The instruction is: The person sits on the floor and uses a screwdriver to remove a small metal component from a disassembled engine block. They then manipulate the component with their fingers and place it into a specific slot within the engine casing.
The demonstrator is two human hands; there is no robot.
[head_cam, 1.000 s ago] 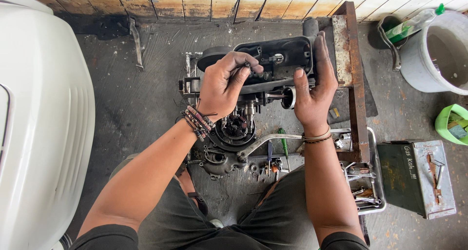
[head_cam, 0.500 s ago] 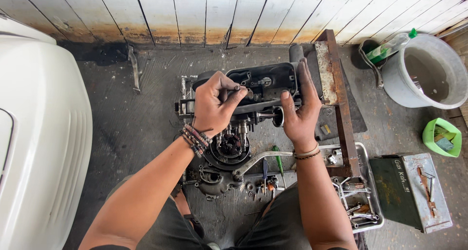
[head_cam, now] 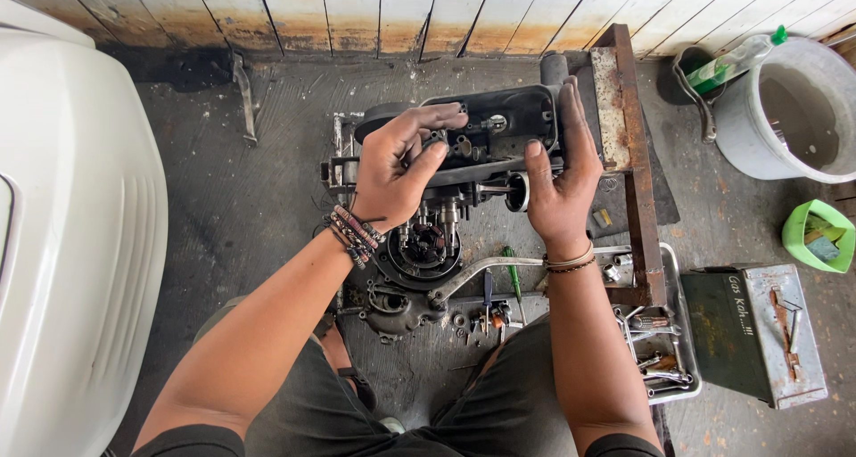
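**Dark metal engine cover held in both hands over a stripped engine**

Item: black, oblong cast-metal engine cover, grimy, held open side up above the grey concrete floor, near a whitewashed plank wall.

Left hand: laid over the cover's left end, fingers curled onto its rim and inner face; grip closed on the cover. Beaded bracelets at the wrist.

Right hand: flat against the cover's right end, fingers pointing up along its side, thumb on the lower edge; grip closed on the cover.

Below the cover: oily grey engine block with a round rotor housing, resting on the floor, with a curved silver lever across its lower right.

Nearby: green-handled screwdriver just beside the lever; metal tray of loose tools; rusty steel frame to the right of the cover; green metal box; grey plastic bucket; white moulded body panel at far left.
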